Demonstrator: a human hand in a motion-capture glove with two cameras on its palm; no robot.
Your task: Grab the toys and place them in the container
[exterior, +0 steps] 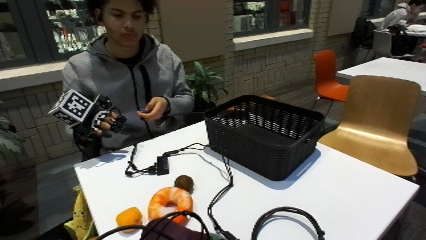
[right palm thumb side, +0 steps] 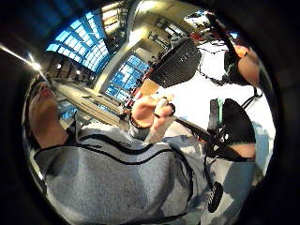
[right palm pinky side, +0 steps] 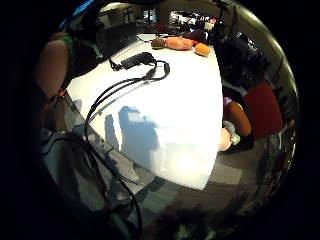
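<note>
Up off the tabletop (exterior: 346,185), gloved right hand (exterior: 100,122), fingers loosely curled, holding nothing. Near one edge: ring-shaped orange shrimp toy (exterior: 170,201), round brown toy (exterior: 184,183), small orange toy (exterior: 129,218). Toward the far edge, black ribbed plastic basket (exterior: 266,132).

dark red toy (exterior: 174,231): cut off by outside view's lower edge, kind unreadable | yellow toy (exterior: 80,218): half hidden behind tabletop (exterior: 346,190) edge | basket (exterior: 265,134) floor: front wall hides most of it | small brown toy (exterior: 184,183): too small to identify
</note>
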